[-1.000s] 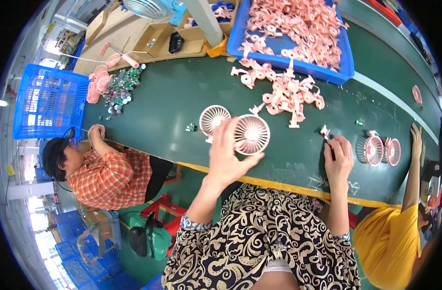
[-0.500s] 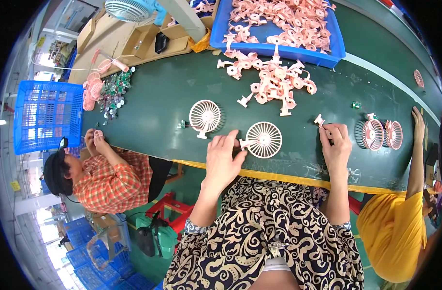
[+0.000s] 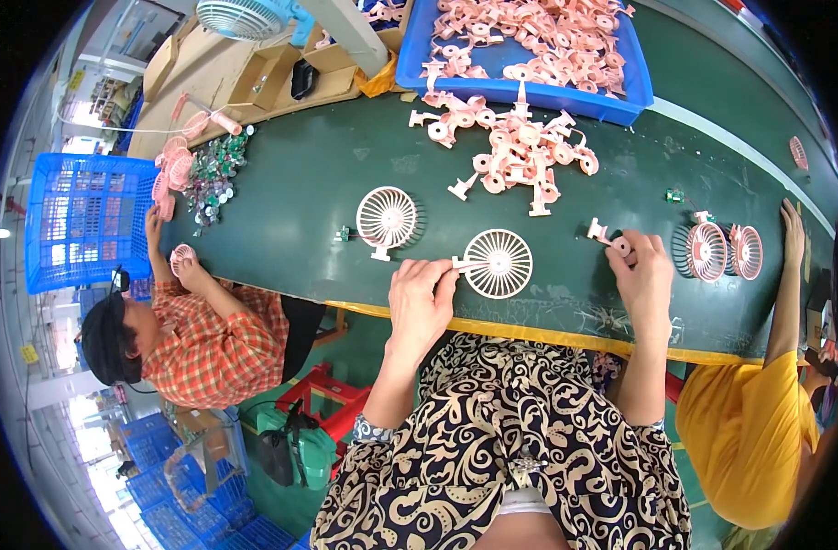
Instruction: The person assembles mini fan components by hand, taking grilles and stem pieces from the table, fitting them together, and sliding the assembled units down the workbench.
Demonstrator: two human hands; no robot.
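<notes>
My left hand (image 3: 421, 298) is closed, thumb and fingers pinching the small stem on the rim of a round pink fan grille (image 3: 499, 264). That grille lies at the table's near side in front of me. My right hand (image 3: 645, 280) grips a small pink plastic bracket (image 3: 606, 236) with a ring and a short T-shaped end, held by the fingertips just over the table. Left of the held grille stands another pink fan grille (image 3: 386, 218), a little green circuit board (image 3: 342, 235) beside it.
Pink brackets (image 3: 520, 151) lie piled before a blue tray (image 3: 529, 103) of more. Two pink grilles (image 3: 706, 252) stand right, near a co-worker's arm (image 3: 789, 284). At left, another person (image 3: 208, 353) handles a pink piece beside circuit boards (image 3: 219, 179) and a blue basket (image 3: 89, 220).
My left fingers have closed onto the grille's stem. The bracket in my right hand has turned and shows more. The person at left has moved one hand up toward the pink parts.
</notes>
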